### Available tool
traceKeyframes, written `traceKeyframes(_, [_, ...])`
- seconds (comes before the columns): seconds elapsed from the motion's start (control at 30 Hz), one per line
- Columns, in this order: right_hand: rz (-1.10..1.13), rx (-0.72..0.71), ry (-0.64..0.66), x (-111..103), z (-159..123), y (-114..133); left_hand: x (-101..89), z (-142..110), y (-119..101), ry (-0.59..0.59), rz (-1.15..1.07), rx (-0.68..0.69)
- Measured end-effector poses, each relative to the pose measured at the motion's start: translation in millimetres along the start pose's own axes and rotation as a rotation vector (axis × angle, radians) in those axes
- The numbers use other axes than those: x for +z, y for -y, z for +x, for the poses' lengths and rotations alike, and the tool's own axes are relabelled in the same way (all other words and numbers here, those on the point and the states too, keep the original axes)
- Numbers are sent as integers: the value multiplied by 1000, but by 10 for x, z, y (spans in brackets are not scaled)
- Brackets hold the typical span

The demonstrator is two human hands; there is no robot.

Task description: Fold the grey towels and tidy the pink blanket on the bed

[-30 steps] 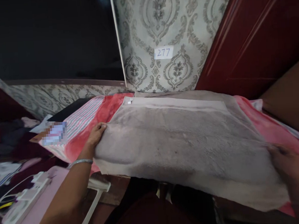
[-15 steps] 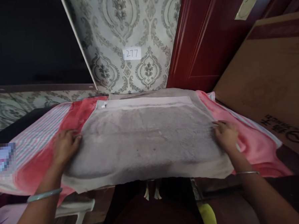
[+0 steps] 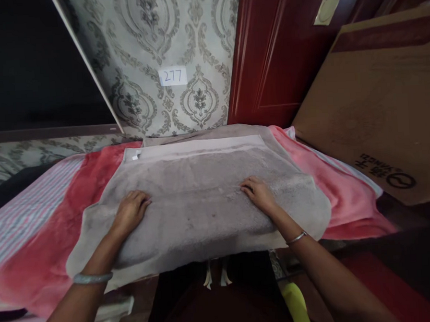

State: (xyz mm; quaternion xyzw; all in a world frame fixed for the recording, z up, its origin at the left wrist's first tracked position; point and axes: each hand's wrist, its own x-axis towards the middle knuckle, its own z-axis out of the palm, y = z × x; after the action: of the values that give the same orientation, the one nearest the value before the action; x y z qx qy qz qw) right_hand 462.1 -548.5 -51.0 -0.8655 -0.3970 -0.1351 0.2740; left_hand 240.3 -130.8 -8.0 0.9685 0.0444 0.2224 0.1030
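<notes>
A grey towel (image 3: 201,181) lies spread over a pink and red blanket (image 3: 46,246) on a raised surface in front of me. My left hand (image 3: 131,211) rests palm down on the towel's left half, fingers stretched flat. My right hand (image 3: 259,194) lies palm down on the towel's right half, fingers also flat. Neither hand holds anything. The towel's near edge hangs over the front of the surface.
A patterned wall with a label reading 277 (image 3: 172,76) stands behind. A dark red door (image 3: 278,57) is at the back right, a large cardboard box (image 3: 374,109) at the right. A dark screen (image 3: 26,65) fills the upper left. A yellow-green object (image 3: 296,305) lies below.
Both hands moved inward from the towel's side edges onto its top surface. The view shifted right, so the wall label and towel sit further left.
</notes>
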Motion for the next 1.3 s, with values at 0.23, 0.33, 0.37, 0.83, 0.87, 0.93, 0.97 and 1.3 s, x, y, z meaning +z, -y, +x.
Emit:
traceKeyframes(0.23, [-32,-15,-117,-40,59,95,-26,-16,-67,-232,87,-16])
traceKeyframes(0.33, [-29,-19,-141,-47,56,105,-22,-43,-91,-319,131,-22])
traceKeyframes(0.37, [-21,-30,-131,-60,49,93,-26,-48,-104,-329,139,-20])
traceKeyframes(0.83, [-356,154,30,-962,-397,-903,-122,6,-115,-152,144,28])
traceKeyframes(0.87, [-376,162,38,-971,-392,-917,-147,-17,-69,-125,142,35])
traceKeyframes(0.93, [-401,179,44,-955,-371,-926,-223,-93,47,-97,148,36])
traceKeyframes(0.97, [-404,185,38,-936,-361,-927,-271,-142,108,-99,158,26])
traceKeyframes(1.3, [-414,183,-233,-911,-543,-922,-512,-464,149,-330,235,-99])
